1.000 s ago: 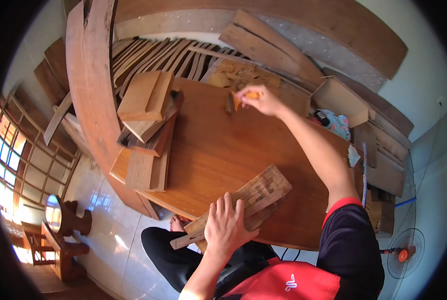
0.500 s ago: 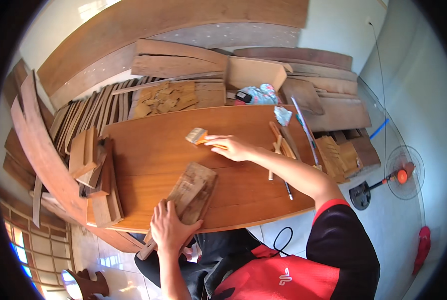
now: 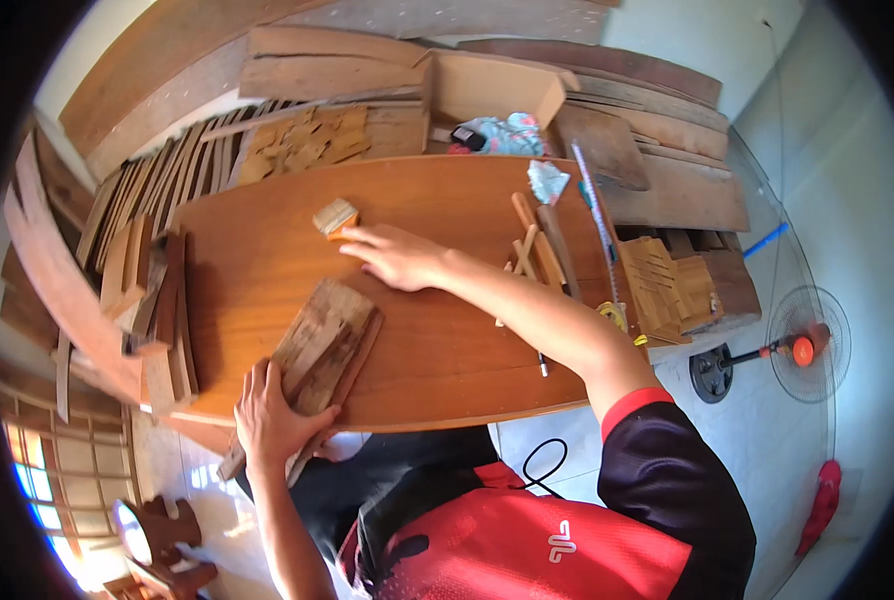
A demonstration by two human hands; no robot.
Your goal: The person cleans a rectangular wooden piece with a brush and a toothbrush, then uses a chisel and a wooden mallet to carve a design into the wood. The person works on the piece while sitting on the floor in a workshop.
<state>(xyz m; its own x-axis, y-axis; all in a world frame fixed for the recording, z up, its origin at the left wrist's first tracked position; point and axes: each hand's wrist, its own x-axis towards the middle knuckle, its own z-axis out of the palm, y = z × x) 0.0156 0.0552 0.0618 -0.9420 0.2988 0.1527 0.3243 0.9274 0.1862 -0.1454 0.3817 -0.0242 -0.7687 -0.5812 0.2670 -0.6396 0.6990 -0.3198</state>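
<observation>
My right hand [image 3: 397, 258] reaches across the brown wooden table [image 3: 437, 365], its fingers closed round the handle of a flat paintbrush [image 3: 335, 216]. The brush has an orange handle and pale bristles, which point to the far left. My left hand [image 3: 269, 420] is at the table's near left edge, gripping the near end of a rough wooden block [image 3: 319, 322]. Its thumb lies on the right side and its fingers on the left. A narrower strip of wood [image 3: 357, 362] runs along the block's right side. Part of the near end is hidden under my left hand.
Stacked wood pieces [image 3: 127, 270] stand at the table's left end. On the right lie wooden-handled tools [image 3: 539, 245], a pencil [image 3: 542, 364], a long ruler [image 3: 595, 220], a yellow tape measure [image 3: 612, 314] and a crumpled wrapper [image 3: 547, 182]. A fan [image 3: 803, 348] stands on the floor.
The whole view has shifted, so the table appears higher and further left. My right hand and the paintbrush have moved slightly left. My left hand keeps its grip on the block.
</observation>
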